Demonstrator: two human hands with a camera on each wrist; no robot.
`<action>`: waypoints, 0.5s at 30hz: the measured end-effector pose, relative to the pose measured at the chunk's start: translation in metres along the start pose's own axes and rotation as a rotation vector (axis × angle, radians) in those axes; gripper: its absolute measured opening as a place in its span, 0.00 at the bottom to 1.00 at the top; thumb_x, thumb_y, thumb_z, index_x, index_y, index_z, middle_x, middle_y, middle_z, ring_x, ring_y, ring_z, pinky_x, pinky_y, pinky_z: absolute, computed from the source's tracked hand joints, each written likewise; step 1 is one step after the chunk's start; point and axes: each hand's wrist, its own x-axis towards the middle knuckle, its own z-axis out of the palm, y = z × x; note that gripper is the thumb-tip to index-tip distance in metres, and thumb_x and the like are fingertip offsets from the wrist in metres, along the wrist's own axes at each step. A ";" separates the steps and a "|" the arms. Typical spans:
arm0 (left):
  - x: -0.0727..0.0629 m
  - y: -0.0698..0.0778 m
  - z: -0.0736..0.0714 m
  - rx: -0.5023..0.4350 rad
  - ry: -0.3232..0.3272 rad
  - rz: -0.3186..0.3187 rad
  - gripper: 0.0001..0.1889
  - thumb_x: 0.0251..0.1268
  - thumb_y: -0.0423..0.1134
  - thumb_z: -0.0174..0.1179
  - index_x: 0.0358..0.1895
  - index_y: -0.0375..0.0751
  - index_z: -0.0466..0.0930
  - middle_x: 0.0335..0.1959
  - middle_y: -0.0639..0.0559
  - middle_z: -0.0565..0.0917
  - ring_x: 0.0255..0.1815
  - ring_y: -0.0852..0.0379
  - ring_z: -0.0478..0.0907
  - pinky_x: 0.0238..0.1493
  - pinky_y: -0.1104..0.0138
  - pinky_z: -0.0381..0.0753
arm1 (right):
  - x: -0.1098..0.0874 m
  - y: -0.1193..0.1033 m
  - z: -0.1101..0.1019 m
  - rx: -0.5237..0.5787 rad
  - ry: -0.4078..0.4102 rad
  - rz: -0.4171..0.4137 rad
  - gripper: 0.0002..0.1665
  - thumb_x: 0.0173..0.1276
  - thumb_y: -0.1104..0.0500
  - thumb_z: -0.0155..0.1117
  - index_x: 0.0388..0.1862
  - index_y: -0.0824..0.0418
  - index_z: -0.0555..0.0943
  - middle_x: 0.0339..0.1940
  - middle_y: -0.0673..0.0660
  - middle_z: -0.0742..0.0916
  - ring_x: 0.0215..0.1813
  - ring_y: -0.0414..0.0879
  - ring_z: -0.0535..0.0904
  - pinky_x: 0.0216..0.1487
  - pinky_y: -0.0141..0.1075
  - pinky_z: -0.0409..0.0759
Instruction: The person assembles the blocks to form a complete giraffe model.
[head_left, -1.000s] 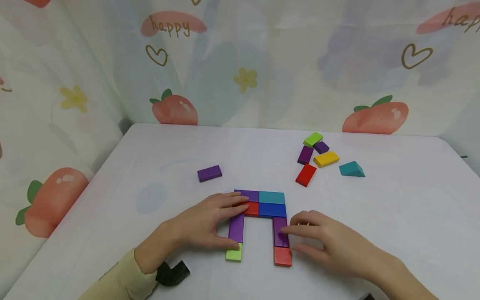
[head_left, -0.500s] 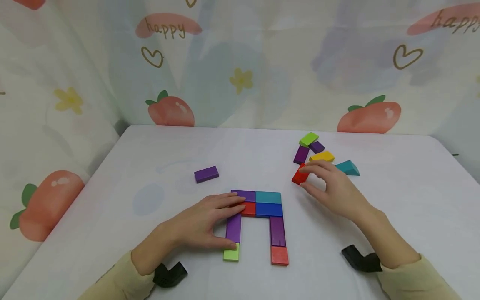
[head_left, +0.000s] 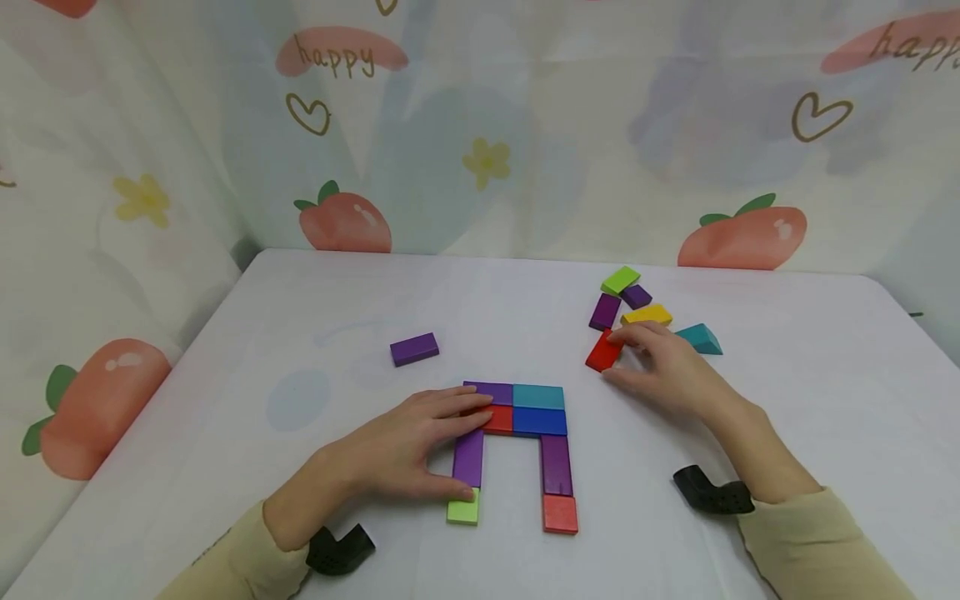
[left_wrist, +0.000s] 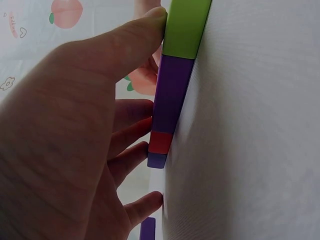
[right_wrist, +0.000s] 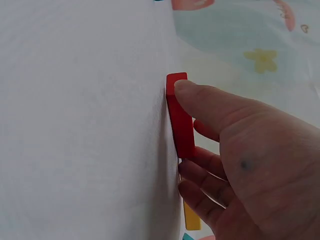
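Observation:
An arch of flat blocks lies on the white table. Its top rows hold a purple block [head_left: 498,390], a teal block [head_left: 538,397], a red block [head_left: 501,420] and a blue block [head_left: 540,422]. The left leg is a purple block [head_left: 468,460] above a green block [head_left: 459,512]; the right leg is purple [head_left: 557,467] above light red [head_left: 560,515]. My left hand [head_left: 397,446] rests over the arch's left side, fingers extended, thumb touching the green block. My right hand [head_left: 667,371] pinches a loose red block [right_wrist: 182,120] between thumb and fingers, at the table surface.
Around the right hand lie a yellow block [head_left: 647,315], a teal wedge [head_left: 701,338], a dark purple block [head_left: 604,311], a small purple block [head_left: 637,296] and a lime block [head_left: 620,280]. One purple block [head_left: 415,349] lies beyond the left hand. A patterned curtain [head_left: 555,125] stands behind the table.
My right hand has left the arch's right leg and reached forward to the loose red block, where its thumb and fingers now pinch it. The left hand has stayed in place.

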 end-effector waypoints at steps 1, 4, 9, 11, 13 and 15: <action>0.000 0.000 0.000 0.000 -0.002 -0.002 0.45 0.61 0.65 0.65 0.78 0.48 0.64 0.80 0.59 0.58 0.81 0.57 0.45 0.78 0.56 0.50 | 0.000 0.000 0.000 0.000 0.002 0.000 0.29 0.66 0.53 0.73 0.63 0.63 0.78 0.63 0.68 0.77 0.60 0.63 0.74 0.57 0.60 0.78; -0.001 -0.001 0.000 0.002 0.000 0.000 0.45 0.61 0.65 0.65 0.78 0.48 0.64 0.80 0.59 0.58 0.81 0.57 0.45 0.78 0.56 0.50 | 0.000 -0.001 0.001 0.008 0.006 -0.001 0.27 0.66 0.54 0.73 0.61 0.62 0.79 0.60 0.66 0.79 0.59 0.63 0.75 0.57 0.59 0.78; 0.000 -0.002 0.002 0.008 0.009 0.013 0.45 0.61 0.66 0.65 0.78 0.48 0.63 0.80 0.59 0.57 0.81 0.57 0.45 0.77 0.57 0.50 | -0.004 -0.007 -0.001 0.034 -0.034 -0.024 0.28 0.64 0.55 0.75 0.61 0.61 0.79 0.57 0.62 0.81 0.59 0.61 0.75 0.56 0.58 0.80; 0.000 -0.002 0.002 0.011 0.010 0.016 0.45 0.61 0.66 0.65 0.78 0.48 0.63 0.80 0.59 0.57 0.81 0.57 0.45 0.77 0.57 0.50 | -0.007 -0.011 -0.001 0.052 -0.063 -0.043 0.29 0.64 0.55 0.75 0.62 0.61 0.79 0.57 0.60 0.82 0.59 0.60 0.76 0.56 0.57 0.80; 0.000 -0.003 0.002 0.014 0.010 0.016 0.45 0.61 0.66 0.64 0.78 0.48 0.64 0.80 0.59 0.57 0.81 0.57 0.46 0.77 0.56 0.51 | -0.011 -0.014 -0.001 0.066 -0.091 -0.066 0.29 0.64 0.55 0.75 0.62 0.61 0.78 0.57 0.59 0.83 0.59 0.59 0.76 0.56 0.57 0.80; 0.000 -0.003 0.002 0.016 0.008 0.014 0.45 0.61 0.66 0.64 0.78 0.48 0.64 0.80 0.59 0.57 0.81 0.57 0.47 0.77 0.56 0.52 | -0.015 -0.017 0.000 0.070 -0.112 -0.086 0.29 0.63 0.55 0.76 0.62 0.61 0.79 0.56 0.58 0.83 0.58 0.57 0.77 0.55 0.56 0.81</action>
